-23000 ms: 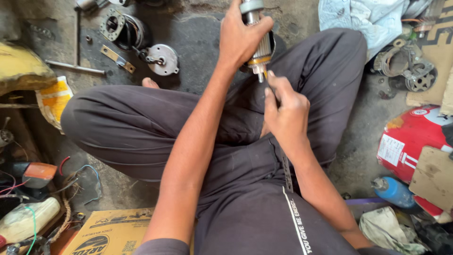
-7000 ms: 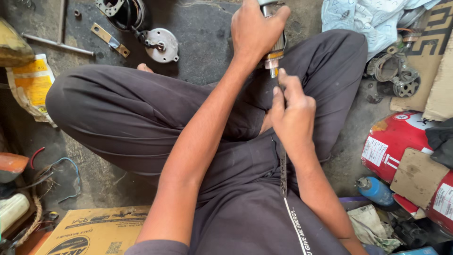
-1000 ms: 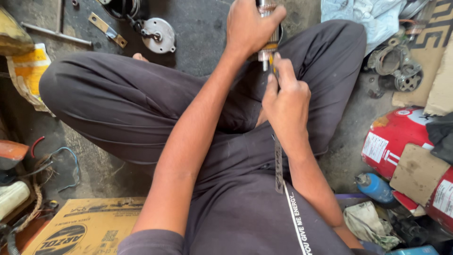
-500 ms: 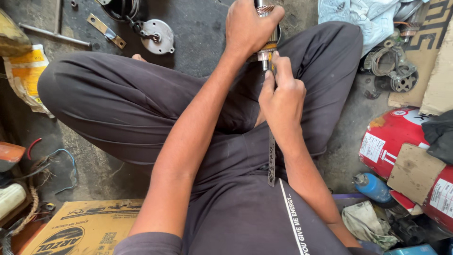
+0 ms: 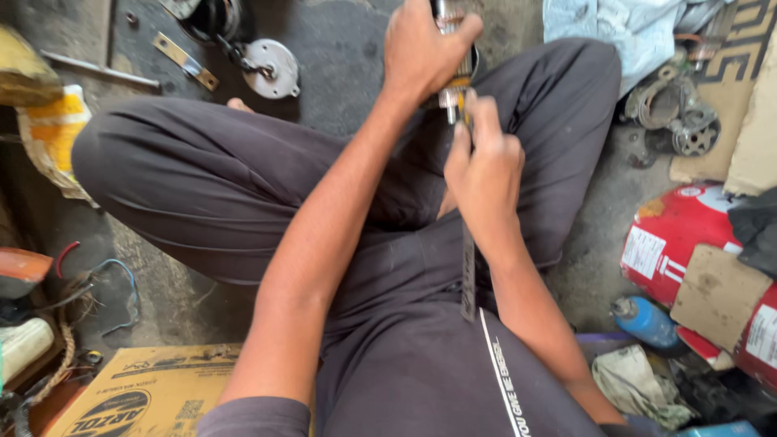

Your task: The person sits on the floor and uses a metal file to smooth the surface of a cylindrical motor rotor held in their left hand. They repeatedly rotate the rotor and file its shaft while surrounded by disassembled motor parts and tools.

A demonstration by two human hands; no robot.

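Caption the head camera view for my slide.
Left hand grips a cylindrical metal part; right hand works a thin tool against it.

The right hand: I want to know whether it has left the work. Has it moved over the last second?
No. The right hand stays closed on the flat strip tool, just below the metal cylinder in the left hand, above the crossed legs.

A cylindrical metal motor part [image 5: 455, 79] with a brass-coloured end stands upright above the lap; a thin, flat, dark metal strip [image 5: 468, 267] runs lengthwise from just beneath it toward the waist.
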